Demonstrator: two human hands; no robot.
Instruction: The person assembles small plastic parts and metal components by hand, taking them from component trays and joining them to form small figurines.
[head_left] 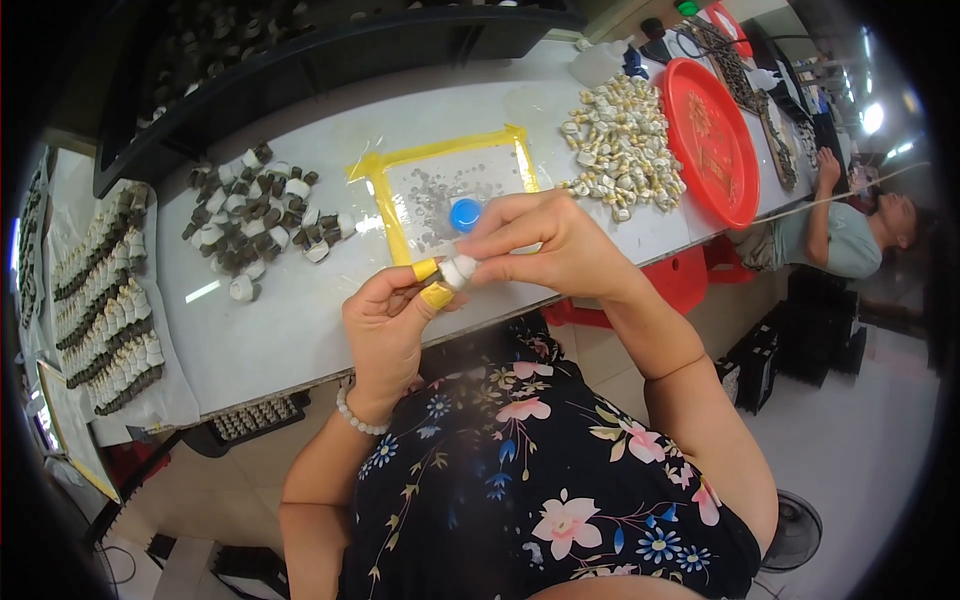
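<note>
Held a small white-capped piece [458, 270] between both hands, above near edge of counter [300, 330], roughly centre of view. Left hand [385, 325] below and left of piece, fingers [437, 295] w/ yellow tape on tips, clamped on its darker lower end. Right hand [545, 245] above and right, fingers pinched together on white end. Long axis ran approx lower-left to upper-right, from left-hand tips toward right-hand tips; both hands touching it, neither clearly nearer. Just beyond hands, a yellow-taped square [450, 185] on counter w/ small blue cap [465, 214] near its near side. Left of square, loose heap of dark-and-white pieces [255, 215]; far right of square, heap of pale beige pieces [625, 150], touching or just beside a red round tray [712, 140]. At far-left end, rows of similar pieces [105, 300] laid on a white sheet. Counter pale, glossy, reflections in spots. Dark rack [300, 50] along far edge. Another person [850, 235] seated at far right, well apart. Floor pale, fan base [795, 530] at near right.
</note>
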